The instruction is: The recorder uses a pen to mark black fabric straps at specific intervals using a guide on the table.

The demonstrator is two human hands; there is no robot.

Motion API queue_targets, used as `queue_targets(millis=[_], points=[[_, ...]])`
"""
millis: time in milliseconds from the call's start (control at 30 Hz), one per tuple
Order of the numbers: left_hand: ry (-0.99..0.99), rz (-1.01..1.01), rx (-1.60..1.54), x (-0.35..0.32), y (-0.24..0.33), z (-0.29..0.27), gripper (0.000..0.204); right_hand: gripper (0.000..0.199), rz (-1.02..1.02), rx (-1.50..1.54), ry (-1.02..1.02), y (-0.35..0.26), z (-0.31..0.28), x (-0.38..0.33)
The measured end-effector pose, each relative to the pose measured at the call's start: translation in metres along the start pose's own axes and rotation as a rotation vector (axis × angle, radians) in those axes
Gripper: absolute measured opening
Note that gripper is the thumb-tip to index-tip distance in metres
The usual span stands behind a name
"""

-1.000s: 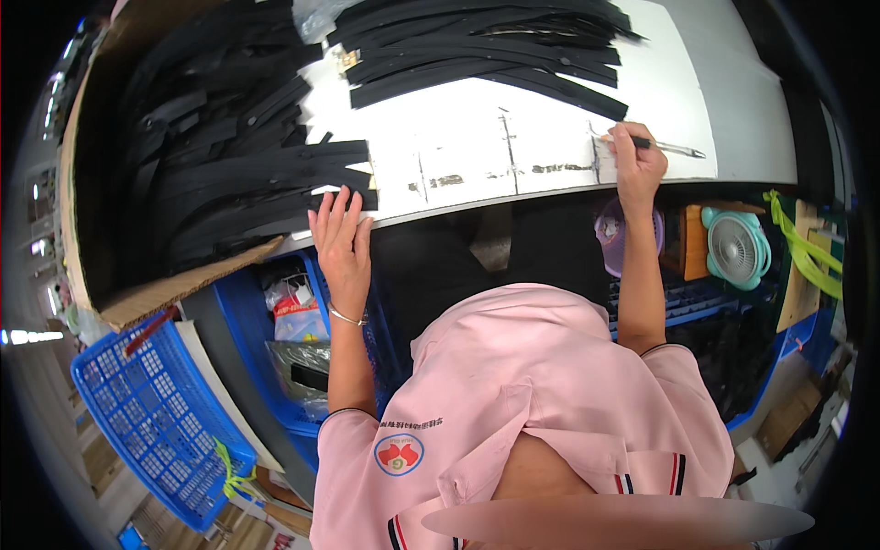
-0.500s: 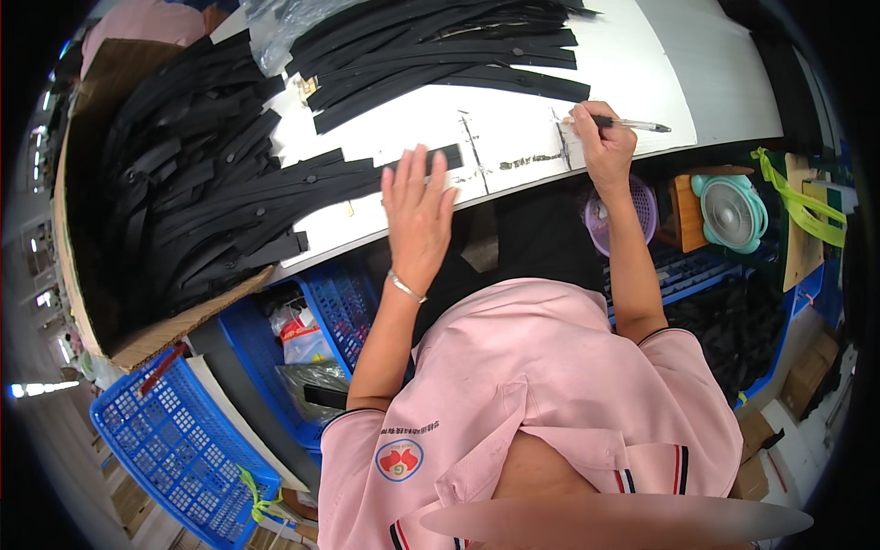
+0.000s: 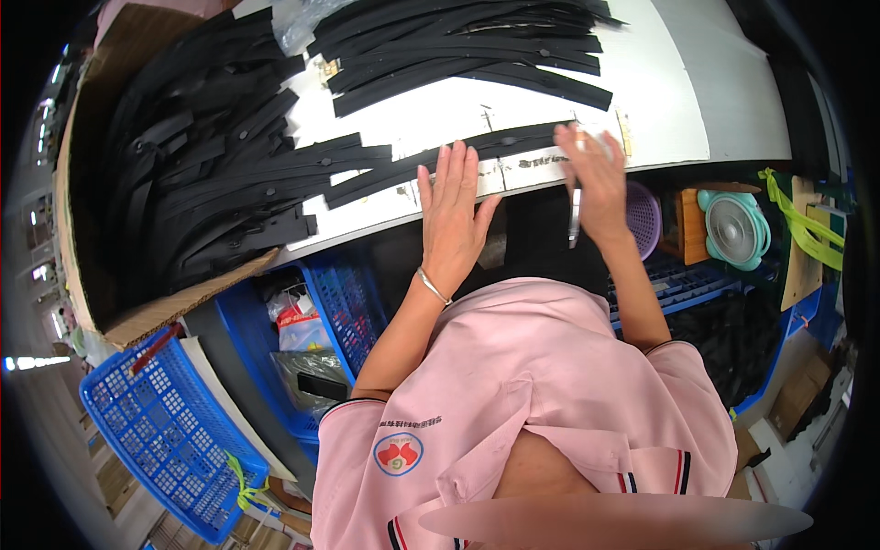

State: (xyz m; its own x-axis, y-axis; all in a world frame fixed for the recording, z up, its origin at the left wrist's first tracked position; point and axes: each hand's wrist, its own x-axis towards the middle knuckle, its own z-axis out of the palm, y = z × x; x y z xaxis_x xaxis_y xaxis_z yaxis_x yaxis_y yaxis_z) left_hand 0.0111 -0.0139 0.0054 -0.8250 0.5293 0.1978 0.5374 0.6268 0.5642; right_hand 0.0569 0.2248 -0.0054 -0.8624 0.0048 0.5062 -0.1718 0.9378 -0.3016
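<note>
A long black fabric strip (image 3: pixel 513 142) lies across the marked white board (image 3: pixel 655 128). My left hand (image 3: pixel 454 215) is open, its fingers straight and laid flat on the lower edge of the strip. At the strip's right end is my right hand (image 3: pixel 598 179), smeared by motion, with its fingertips on or just over the cloth. A pen (image 3: pixel 575 218) is tucked in that hand and points down toward my lap. Dark handwritten marks (image 3: pixel 541 162) show on the board below the strip. Farther back lies a stack of similar black strips (image 3: pixel 458 55).
A cardboard box (image 3: pixel 87 266) heaped with black strips (image 3: pixel 192 156) stands at the left. Below the table are blue crates (image 3: pixel 238 348) and a blue basket (image 3: pixel 165 412). Under the right side sit a purple basket (image 3: pixel 644 220) and a small teal fan (image 3: pixel 733 227).
A black strip now lies across the board's marks, reaching farther right. My left hand has moved right. My right hand has swung the pen downward and brought its fingers to the strip's end.
</note>
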Motion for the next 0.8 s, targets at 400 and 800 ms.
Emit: queue_targets(millis=[400,800], points=[[0.132,-0.263,0.221,-0.037,-0.040,-0.029,0.073,0.046,0.069,-0.171,0.104,0.045,-0.016,-0.021],[0.211,-0.198,0.165,-0.040,-0.055,-0.029,0.073,0.032,0.198,0.167,0.120,-0.015,-0.020,0.026]])
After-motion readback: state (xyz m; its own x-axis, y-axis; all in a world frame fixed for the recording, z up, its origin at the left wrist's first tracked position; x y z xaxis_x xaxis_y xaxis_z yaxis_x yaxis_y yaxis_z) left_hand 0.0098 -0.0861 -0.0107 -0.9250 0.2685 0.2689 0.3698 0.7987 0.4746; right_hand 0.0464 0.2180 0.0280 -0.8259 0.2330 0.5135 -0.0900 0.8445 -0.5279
